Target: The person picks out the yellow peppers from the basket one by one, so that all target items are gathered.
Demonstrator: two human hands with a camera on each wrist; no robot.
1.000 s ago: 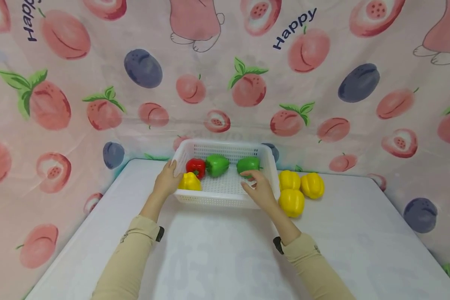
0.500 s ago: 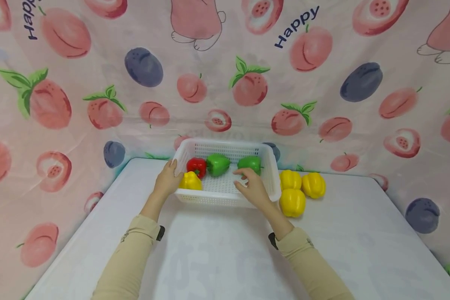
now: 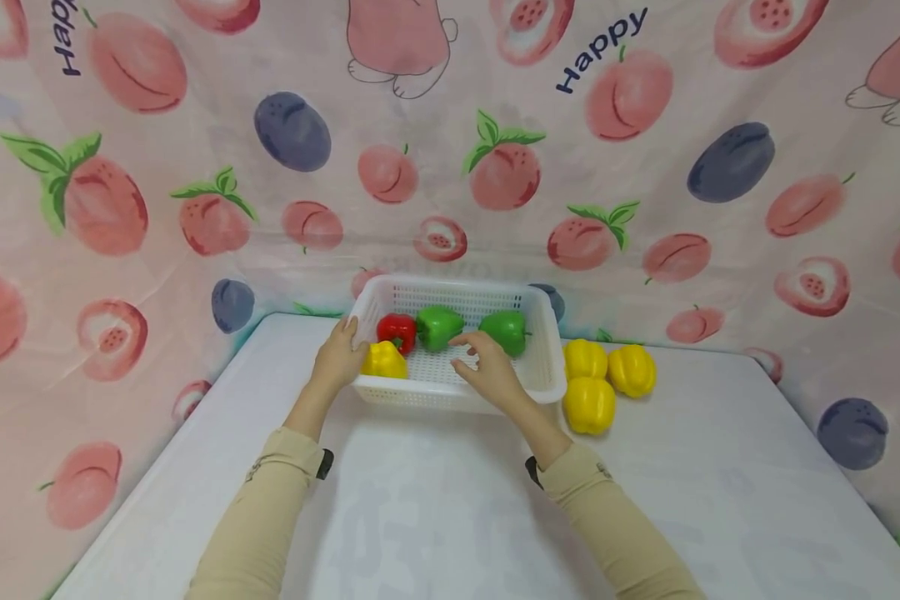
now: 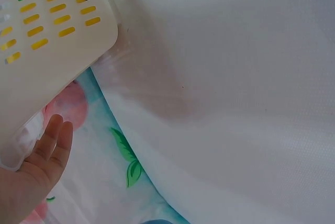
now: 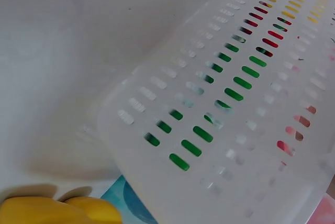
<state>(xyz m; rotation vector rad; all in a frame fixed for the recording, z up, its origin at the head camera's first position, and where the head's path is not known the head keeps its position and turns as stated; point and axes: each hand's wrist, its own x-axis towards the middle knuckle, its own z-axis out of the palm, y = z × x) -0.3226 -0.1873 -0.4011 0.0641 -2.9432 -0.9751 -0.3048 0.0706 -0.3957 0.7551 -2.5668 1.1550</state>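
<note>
A white perforated plastic basket point(image 3: 450, 393) stands on the table. In the head view my left hand point(image 3: 339, 357) holds its left rim, thumb inside and fingers outside; in the left wrist view these fingers point(image 4: 64, 143) lie along the basket's outer wall. Inside, next to that hand, sit a yellow bell pepper point(image 3: 385, 360) and a red bell pepper point(image 3: 396, 332). One green bell pepper point(image 3: 439, 327) lies beside the red one, another green bell pepper point(image 3: 504, 331) to the right. My right hand point(image 3: 491, 372) hovers over the basket, thumb and fingers apart, holding nothing.
Just right of the basket, three yellow bell peppers point(image 3: 589, 406) stand close together on the white-covered table point(image 3: 435, 500). A fruit-printed cloth point(image 3: 435, 192) hangs behind and beside the table.
My right hand has moved left across the basket, from the right green bell pepper toward the middle. The left hand keeps its hold on the rim, and the bell peppers stay in place.
</note>
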